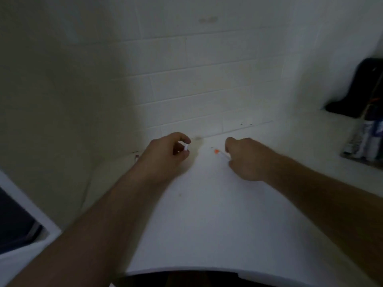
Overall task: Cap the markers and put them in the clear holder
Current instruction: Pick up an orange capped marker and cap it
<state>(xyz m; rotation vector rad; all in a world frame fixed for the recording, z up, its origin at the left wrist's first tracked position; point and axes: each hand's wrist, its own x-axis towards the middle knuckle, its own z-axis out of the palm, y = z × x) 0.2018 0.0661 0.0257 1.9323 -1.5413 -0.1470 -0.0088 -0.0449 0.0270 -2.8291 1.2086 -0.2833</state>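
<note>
My left hand [169, 153] has its fingers curled round a small white marker cap [186, 147] near the back of the white table [217, 214]. My right hand [246, 158] grips a white marker [223, 155] whose orange tip [216, 151] points left toward the cap. A gap of bare table separates the cap and the tip. At the far right stands the clear holder [366, 139] with several markers upright in it. The picture is blurred.
A white tiled wall [196, 79] rises right behind the table. A black object [352, 92] leans on the wall at the right, above the holder. A dark item in a white frame [14, 222] sits at the lower left.
</note>
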